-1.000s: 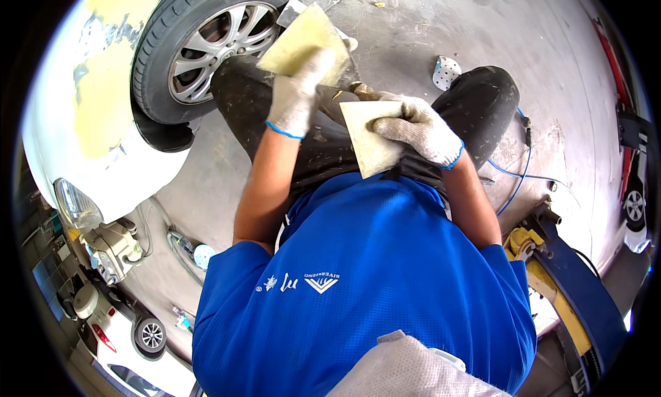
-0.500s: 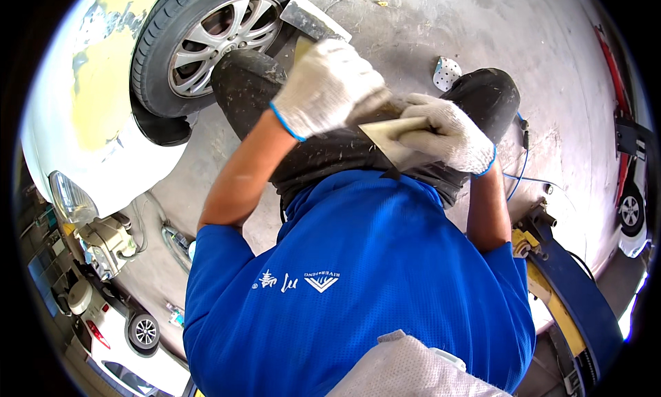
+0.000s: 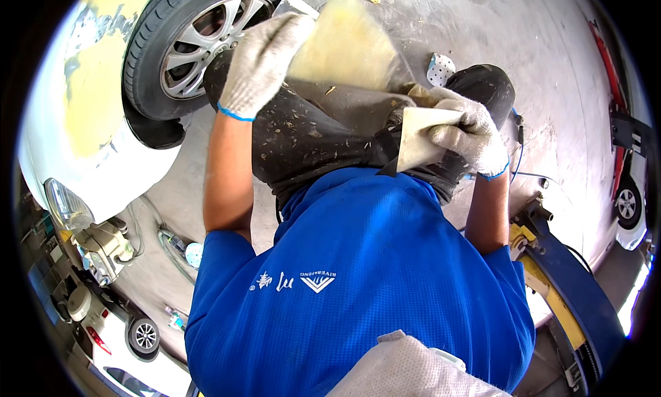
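Observation:
My left hand (image 3: 265, 67), in a white knit glove with a blue cuff, is raised near the wheel. Its fingers are closed at the edge of a broad, yellowish flat spreader (image 3: 344, 46), which is smeared by motion. Beyond those fingers a white-edged flat piece (image 3: 299, 5) shows in part; whether it is held I cannot tell. Above my lap, my gloved right hand (image 3: 471, 132) pinches a cream-coloured flat scraper (image 3: 420, 135) between thumb and fingers. The two hands are apart.
At left stands a white car with a yellow patch (image 3: 96, 101) on its body, beside a tyre with a silver wheel (image 3: 213, 46). A dotted white pad (image 3: 441, 69) lies on the floor past my knee. A blue-and-yellow metal frame (image 3: 571, 294) is at lower right.
My left hand has moved left and up, away from my right hand, and the yellowish spreader now shows broadly. The scraper in my right hand has turned more upright.

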Motion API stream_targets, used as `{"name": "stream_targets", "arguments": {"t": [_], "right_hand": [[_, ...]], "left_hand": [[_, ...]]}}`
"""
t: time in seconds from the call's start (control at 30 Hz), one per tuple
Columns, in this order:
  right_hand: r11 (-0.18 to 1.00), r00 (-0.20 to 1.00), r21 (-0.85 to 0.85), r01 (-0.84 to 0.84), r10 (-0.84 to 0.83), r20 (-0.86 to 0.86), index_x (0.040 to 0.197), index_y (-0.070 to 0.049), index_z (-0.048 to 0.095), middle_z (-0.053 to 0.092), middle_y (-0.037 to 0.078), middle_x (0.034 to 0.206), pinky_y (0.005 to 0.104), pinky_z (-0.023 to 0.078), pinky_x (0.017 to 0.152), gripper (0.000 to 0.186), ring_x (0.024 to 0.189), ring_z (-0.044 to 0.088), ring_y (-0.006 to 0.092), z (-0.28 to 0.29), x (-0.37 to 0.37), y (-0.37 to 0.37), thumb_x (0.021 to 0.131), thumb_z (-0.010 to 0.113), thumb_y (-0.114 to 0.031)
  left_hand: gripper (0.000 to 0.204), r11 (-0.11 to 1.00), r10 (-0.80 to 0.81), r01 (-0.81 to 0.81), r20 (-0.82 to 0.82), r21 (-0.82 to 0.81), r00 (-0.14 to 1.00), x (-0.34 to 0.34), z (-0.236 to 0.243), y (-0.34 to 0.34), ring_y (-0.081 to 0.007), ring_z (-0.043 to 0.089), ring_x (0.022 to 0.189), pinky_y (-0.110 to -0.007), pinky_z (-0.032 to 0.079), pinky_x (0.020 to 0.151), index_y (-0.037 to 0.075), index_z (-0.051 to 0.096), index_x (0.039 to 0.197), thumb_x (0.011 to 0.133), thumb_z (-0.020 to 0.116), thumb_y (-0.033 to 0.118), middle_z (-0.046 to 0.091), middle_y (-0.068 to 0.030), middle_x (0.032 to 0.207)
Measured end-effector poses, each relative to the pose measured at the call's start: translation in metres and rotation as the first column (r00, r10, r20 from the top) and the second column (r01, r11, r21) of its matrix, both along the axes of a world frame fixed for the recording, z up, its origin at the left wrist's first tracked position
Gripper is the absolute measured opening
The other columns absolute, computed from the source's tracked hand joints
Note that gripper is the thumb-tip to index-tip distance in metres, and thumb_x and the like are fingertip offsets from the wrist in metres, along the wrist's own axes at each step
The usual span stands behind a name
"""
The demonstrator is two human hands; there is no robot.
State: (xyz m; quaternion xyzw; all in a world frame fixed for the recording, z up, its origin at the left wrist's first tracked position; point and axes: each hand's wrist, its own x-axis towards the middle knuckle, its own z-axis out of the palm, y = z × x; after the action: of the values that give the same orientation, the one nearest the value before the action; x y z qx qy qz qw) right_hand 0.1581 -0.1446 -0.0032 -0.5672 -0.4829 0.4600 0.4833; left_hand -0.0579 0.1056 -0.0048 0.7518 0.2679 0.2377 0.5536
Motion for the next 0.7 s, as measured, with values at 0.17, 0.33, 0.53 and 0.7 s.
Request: {"name": "stream_targets", "arguments": {"t": [0.17,0.33,0.53,0.7], "right_hand": [[0.993,0.992,0.046,0.113,-0.110,-0.064,0.101,0.004,0.069,0.062,0.017,0.123,0.0361,0.043,0.098,0.033,0.112,0.058,0.0238,-0.004,0.004,0.000,0.084,0.074,-0.025],[0.993,0.991,0.007,0.117,-0.116,-0.068,0.100,0.005,0.068,0.061,0.018,0.131,0.0381,0.043,0.102,0.037,0.119,0.057,0.0260,-0.006,-0.007,0.003,0.083,0.075,-0.027],[0.980,0.987,0.138,0.146,-0.135,-0.090,0.100,0.002,0.068,0.065,0.013,0.112,0.0346,0.045,0.094,0.021,0.105,0.059,0.0215,-0.013,-0.009,0.004,0.086,0.073,-0.013],[0.977,0.980,0.135,0.166,-0.147,-0.137,0.100,0.004,0.068,0.064,0.015,0.120,0.0361,0.044,0.098,0.022,0.113,0.058,0.0235,-0.012,-0.010,0.004,0.087,0.073,-0.013]], "left_hand": [[0.031,0.992,0.047,-0.042,-0.041,0.116,0.998,0.002,0.008,-0.016,-0.0100,0.063,0.068,-0.027,0.047,0.064,-0.001,0.068,0.098,0.100,0.058,0.028,0.066,-0.0055,0.077],[0.031,0.985,0.133,-0.132,0.002,0.115,0.991,-0.004,0.001,-0.021,-0.0090,0.062,0.064,-0.026,0.046,0.060,-0.001,0.066,0.092,0.101,0.058,0.028,0.064,-0.0025,0.072],[0.032,0.959,0.281,-0.257,0.263,-0.122,0.923,-0.005,-0.006,-0.017,-0.0074,0.051,0.054,-0.025,0.046,0.059,0.006,0.064,0.073,0.097,0.065,0.026,0.054,0.0025,0.057],[0.025,0.940,0.218,-0.112,0.315,-0.321,0.924,-0.006,-0.023,-0.023,-0.0101,0.054,0.058,-0.030,0.051,0.071,0.003,0.064,0.083,0.096,0.066,0.023,0.059,-0.0023,0.065]]}}
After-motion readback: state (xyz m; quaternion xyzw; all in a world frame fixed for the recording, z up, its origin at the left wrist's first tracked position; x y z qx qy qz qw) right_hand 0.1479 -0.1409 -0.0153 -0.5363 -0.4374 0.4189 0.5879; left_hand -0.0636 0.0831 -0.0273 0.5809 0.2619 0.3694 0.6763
